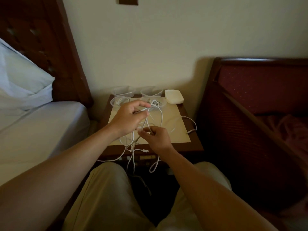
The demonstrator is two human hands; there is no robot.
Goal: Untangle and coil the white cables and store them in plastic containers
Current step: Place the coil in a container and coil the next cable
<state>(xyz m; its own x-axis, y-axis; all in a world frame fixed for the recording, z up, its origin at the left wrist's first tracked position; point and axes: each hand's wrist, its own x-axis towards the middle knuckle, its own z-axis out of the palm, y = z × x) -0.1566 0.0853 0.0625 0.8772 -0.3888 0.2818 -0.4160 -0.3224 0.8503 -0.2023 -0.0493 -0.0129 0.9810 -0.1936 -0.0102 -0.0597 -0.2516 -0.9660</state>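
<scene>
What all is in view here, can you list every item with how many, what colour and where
white cables: several, tangled, on the nightstand and hanging off its front edge
plastic containers: four, clear, at the back of the nightstand; the front two hold cable
lids: small stack, white, back right corner
nightstand: one, dark wood with cream top, between the beds
pillow: one, white, on the left bed
headboard: one, red upholstered, right
left hand: one, pinching a cable above the nightstand
right hand: one, pinching a cable nearer the front edge
</scene>
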